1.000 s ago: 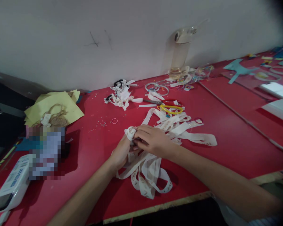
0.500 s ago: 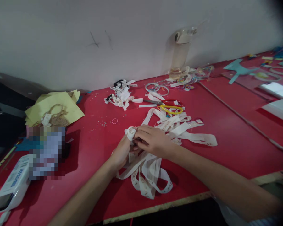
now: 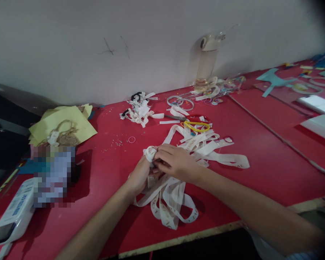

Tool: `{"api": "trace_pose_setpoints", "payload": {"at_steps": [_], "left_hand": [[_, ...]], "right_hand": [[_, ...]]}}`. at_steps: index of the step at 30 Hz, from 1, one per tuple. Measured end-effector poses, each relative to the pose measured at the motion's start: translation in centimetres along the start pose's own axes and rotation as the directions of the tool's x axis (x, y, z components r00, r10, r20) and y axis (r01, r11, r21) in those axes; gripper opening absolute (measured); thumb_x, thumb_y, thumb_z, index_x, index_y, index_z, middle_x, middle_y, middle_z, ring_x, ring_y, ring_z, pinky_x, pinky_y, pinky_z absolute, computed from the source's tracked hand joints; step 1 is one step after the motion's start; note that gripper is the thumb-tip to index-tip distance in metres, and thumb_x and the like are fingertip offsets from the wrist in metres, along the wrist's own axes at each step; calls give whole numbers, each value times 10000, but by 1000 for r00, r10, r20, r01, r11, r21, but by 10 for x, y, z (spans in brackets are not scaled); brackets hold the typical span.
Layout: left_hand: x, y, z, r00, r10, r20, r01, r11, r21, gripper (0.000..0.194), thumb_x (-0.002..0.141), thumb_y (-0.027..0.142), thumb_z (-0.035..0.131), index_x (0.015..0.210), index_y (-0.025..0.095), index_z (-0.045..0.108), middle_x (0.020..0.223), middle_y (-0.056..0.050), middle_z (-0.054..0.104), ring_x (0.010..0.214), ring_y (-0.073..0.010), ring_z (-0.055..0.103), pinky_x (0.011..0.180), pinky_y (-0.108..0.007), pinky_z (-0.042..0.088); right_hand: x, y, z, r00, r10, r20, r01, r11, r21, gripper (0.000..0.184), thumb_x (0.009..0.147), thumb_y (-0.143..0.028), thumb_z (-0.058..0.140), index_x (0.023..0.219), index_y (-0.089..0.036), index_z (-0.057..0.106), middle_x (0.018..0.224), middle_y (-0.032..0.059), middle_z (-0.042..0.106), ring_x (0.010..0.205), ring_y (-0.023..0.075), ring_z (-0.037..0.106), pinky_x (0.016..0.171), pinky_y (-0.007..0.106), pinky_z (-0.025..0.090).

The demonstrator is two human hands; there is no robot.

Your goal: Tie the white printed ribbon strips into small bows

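A white printed ribbon (image 3: 151, 153) is bunched into a small roll at the fingertips of my left hand (image 3: 141, 173), which is closed on it. My right hand (image 3: 174, 160) pinches the same ribbon from the right, its fingers bent and touching the roll. The fingertips are partly hidden behind the right hand's knuckles. Long loops of loose ribbon (image 3: 170, 206) hang below the hands onto the table. Beyond the right hand lies a heap of more printed ribbon (image 3: 206, 148). Scissors (image 3: 197, 126) with yellow and red handles rest on that heap.
On the red table (image 3: 105, 202) lie a pile of ribbon scraps (image 3: 142, 110), a pink rubber band (image 3: 131, 139) and yellow paper (image 3: 81, 124). A clear bottle (image 3: 206, 68) stands against the wall. A phone (image 3: 318, 104) lies at the right, a white box (image 3: 18, 202) at the left.
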State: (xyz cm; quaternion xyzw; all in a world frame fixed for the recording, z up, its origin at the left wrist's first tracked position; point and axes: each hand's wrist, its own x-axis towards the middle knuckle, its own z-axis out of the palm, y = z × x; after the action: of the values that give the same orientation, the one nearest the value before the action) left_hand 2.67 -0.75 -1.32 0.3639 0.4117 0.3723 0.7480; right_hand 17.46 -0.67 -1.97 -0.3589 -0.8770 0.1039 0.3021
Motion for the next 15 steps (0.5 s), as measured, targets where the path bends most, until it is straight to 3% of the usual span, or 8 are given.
{"api": "trace_pose_setpoints", "payload": {"at_steps": [15], "left_hand": [[-1, 1, -1, 999, -30, -29, 30, 1000, -8, 406, 743, 507, 636, 725, 190, 384, 591, 74, 324, 458, -30, 230, 425, -150, 195]], "right_hand": [[0, 0, 0, 1000, 3, -4, -2, 1000, 19, 79, 870, -181, 540, 944, -172, 565, 958, 68, 609, 945, 197, 551, 803, 305, 447]]}}
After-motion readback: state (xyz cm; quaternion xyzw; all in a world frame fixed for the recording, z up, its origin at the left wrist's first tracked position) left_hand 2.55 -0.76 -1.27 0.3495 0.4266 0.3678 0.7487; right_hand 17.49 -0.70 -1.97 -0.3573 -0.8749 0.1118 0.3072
